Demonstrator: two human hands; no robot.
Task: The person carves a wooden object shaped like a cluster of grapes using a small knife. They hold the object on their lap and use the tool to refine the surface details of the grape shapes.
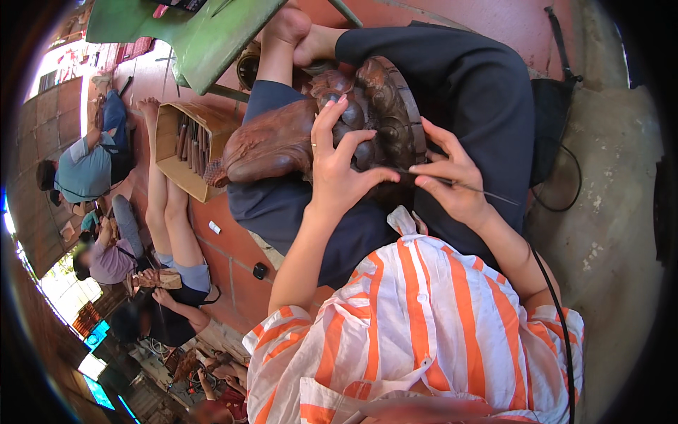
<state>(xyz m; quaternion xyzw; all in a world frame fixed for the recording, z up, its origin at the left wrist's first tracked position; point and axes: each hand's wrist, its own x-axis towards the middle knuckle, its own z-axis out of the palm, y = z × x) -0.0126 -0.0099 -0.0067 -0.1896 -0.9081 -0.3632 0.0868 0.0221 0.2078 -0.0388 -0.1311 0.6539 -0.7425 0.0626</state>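
Observation:
A dark reddish-brown carved wooden figure [282, 145] lies across my lap on dark trousers. My left hand [342, 166] rests on the carving's rounded top, fingers spread, thumb pointing right toward the tool tip. My right hand [452, 177] pinches a thin metal carving tool [487, 189] like a pen, its tip at the carved surface near my left thumb. My shirt is orange and white striped.
An open cardboard box [185, 145] with several wooden-handled tools stands on the red tiled floor at left. A green table [201, 35] is above it. Other people sit at far left, one holding a small carving [157, 279]. A black cable [558, 311] runs along my right arm.

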